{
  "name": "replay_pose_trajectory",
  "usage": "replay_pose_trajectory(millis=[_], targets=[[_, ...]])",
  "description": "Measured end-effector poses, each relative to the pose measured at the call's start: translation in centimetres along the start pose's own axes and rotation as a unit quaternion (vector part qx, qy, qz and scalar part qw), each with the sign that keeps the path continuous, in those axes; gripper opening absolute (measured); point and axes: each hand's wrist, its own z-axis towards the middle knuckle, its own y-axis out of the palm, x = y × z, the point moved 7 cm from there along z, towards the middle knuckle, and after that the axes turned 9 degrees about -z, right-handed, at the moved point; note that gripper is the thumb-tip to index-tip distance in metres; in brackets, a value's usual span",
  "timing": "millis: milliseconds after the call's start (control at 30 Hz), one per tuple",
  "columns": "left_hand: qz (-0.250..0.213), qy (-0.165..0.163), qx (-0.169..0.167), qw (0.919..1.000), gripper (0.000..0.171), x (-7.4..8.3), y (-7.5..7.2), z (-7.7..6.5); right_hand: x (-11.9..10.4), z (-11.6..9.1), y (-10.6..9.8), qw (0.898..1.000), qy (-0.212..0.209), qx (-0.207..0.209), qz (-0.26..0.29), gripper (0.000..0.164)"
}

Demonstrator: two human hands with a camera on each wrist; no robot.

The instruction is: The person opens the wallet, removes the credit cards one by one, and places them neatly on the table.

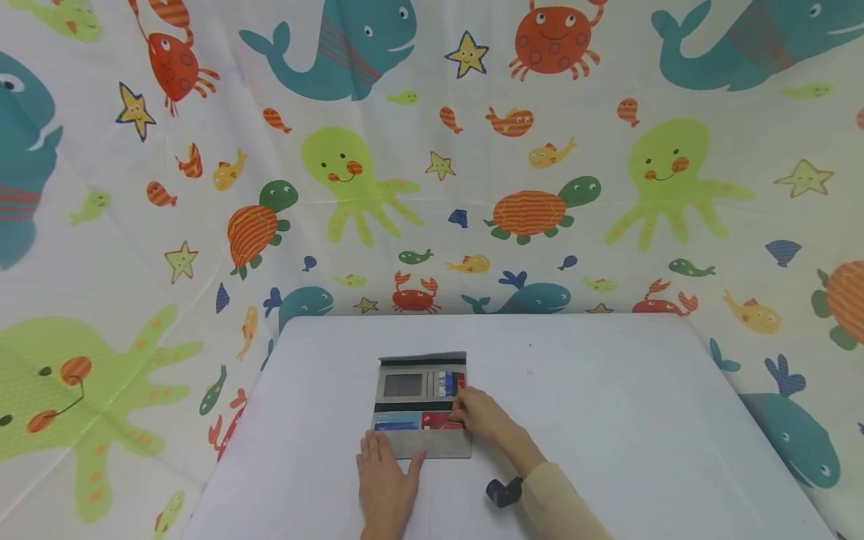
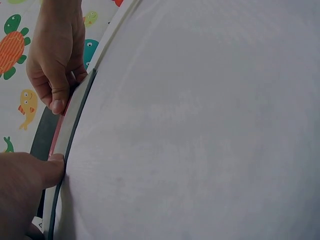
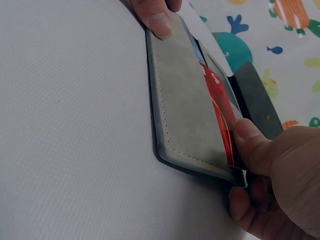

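Note:
A grey wallet (image 1: 432, 445) lies unfolded on the white table, with cards in its pockets. From the long near pocket a red card (image 1: 435, 421) sticks out beside a blue card (image 1: 397, 420). My right hand (image 1: 482, 415) pinches the red card at the wallet's right edge; in the right wrist view its thumb (image 3: 247, 131) lies on the card and the other fingers curl below the edge. With fingers straight, my left hand (image 1: 388, 480) rests on the wallet's near left part. Its thumb (image 2: 52, 170) presses the near edge in the left wrist view.
More cards (image 1: 451, 384) sit in the wallet's upper right slots, next to a clear window pocket (image 1: 403, 385). A black object (image 1: 505, 492) is by the right sleeve. Behind the white table (image 1: 607, 390) hangs a curtain (image 1: 432, 217) printed with sea animals.

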Motion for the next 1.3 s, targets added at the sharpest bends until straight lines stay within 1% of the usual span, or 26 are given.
replay_pose_trajectory(millis=[333, 567, 700, 867, 1133, 1300], targets=[[0.003, 0.007, 0.002, 1.0000, 0.097, 0.1, 0.0, 0.1, 0.0, -0.3, -0.3, 1.000, -0.008, 0.011, 0.003, 0.014], [0.005, 0.013, 0.006, 0.9999, 0.098, 0.0, 0.0, 0.1, 0.2, -1.1, -0.6, 1.000, 0.006, 0.000, -0.011, 0.021], [0.009, 0.010, 0.006, 0.9999, 0.098, -0.1, 0.0, 0.2, 0.2, -1.4, -0.7, 1.000, 0.001, 0.000, 0.007, 0.022], [0.007, 0.003, 0.002, 1.0000, 0.098, -0.2, 0.1, 0.2, 0.4, -1.4, -0.5, 1.000, -0.006, 0.011, 0.024, 0.020], [0.005, 0.009, 0.004, 0.9999, 0.097, -0.2, 0.1, 0.1, 1.0, -1.1, -0.1, 0.999, 0.011, 0.014, 0.046, 0.015], [0.006, 0.007, 0.002, 1.0000, 0.097, -0.2, 0.2, 0.0, 1.2, -1.0, 0.1, 0.998, 0.015, 0.013, 0.055, 0.015]])
